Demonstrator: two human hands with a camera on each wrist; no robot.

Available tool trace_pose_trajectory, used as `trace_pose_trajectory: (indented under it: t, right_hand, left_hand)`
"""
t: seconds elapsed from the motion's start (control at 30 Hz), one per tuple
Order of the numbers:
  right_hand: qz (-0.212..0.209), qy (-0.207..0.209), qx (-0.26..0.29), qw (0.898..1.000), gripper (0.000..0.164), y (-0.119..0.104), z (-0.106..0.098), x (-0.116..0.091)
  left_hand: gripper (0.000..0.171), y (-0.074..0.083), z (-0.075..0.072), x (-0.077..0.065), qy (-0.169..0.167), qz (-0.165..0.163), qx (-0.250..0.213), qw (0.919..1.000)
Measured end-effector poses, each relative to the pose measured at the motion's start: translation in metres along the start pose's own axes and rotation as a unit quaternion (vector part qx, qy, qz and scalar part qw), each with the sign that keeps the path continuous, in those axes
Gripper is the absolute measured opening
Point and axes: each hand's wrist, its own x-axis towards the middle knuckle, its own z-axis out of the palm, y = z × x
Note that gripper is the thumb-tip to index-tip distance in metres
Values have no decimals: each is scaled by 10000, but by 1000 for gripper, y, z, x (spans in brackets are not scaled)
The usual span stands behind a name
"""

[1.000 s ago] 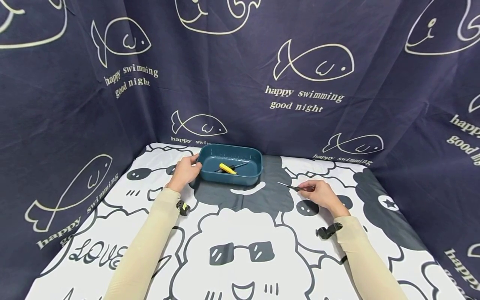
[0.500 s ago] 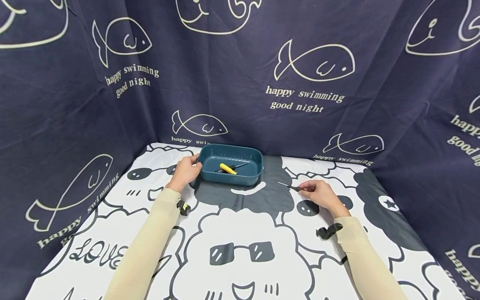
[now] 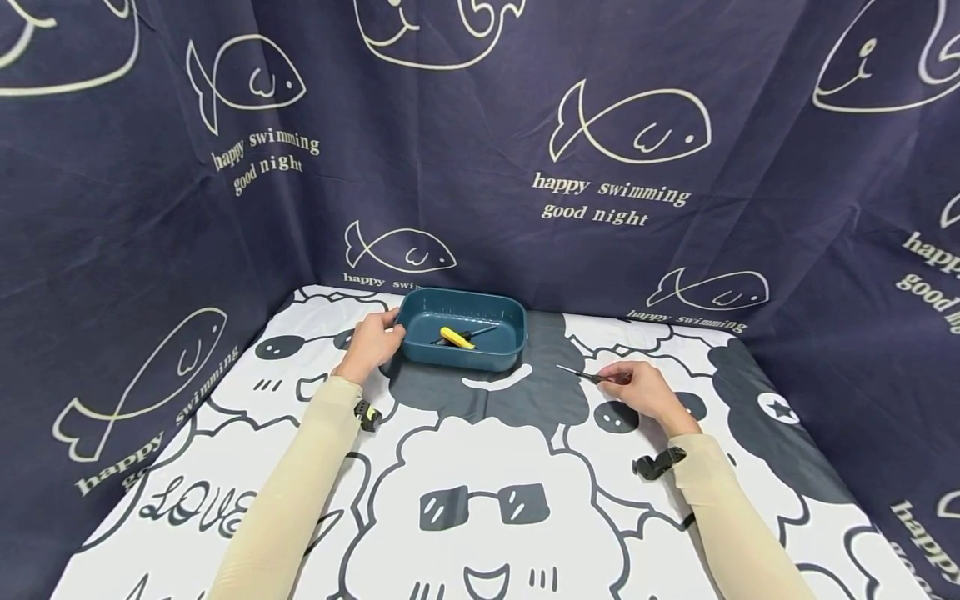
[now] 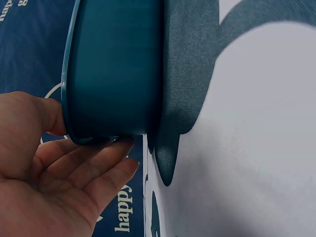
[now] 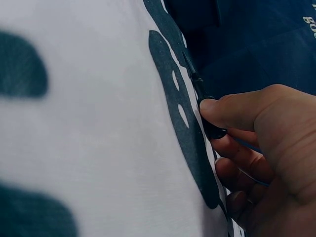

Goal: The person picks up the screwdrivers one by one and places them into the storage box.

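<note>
In the head view a teal rectangular bin [image 3: 463, 357] stands at the back of the cloth. My left hand [image 3: 369, 346] holds its left end. The left wrist view has the thumb at the rim and the other fingers [image 4: 106, 165] against the outside of the end wall. Inside the bin lie a yellow-handled tool [image 3: 456, 337] and a thin dark tool [image 3: 483, 330] partly beneath it. To the right of the bin, my right hand [image 3: 637, 390] pinches a slim dark-handled tool [image 3: 588, 377] between thumb and fingers. Its thin pointed metal end aims left towards the bin; my fingers cover part of the handle.
A white cloth [image 3: 480, 450] with dark cartoon sheep covers the table. Navy curtains [image 3: 465, 167] with fish drawings rise close behind the bin and along both sides. Each wrist wears a black strap [image 3: 658, 462].
</note>
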Motion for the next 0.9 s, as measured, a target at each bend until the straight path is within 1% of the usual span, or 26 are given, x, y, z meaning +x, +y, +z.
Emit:
trace_pose_trajectory:
  t: [0.2, 0.53, 0.9]
  right_hand:
    - [-95, 41, 56, 9999, 21, -1, 0, -1]
    - [-140, 72, 41, 9999, 20, -3, 0, -1]
    - [58, 98, 55, 9999, 20, 0, 1, 0]
  left_hand:
    - [53, 1, -1, 1, 49, 78, 33, 10000]
    - [53, 0, -1, 1, 59, 94, 24, 9999]
    - [52, -1, 0, 1, 64, 121, 6, 9999]
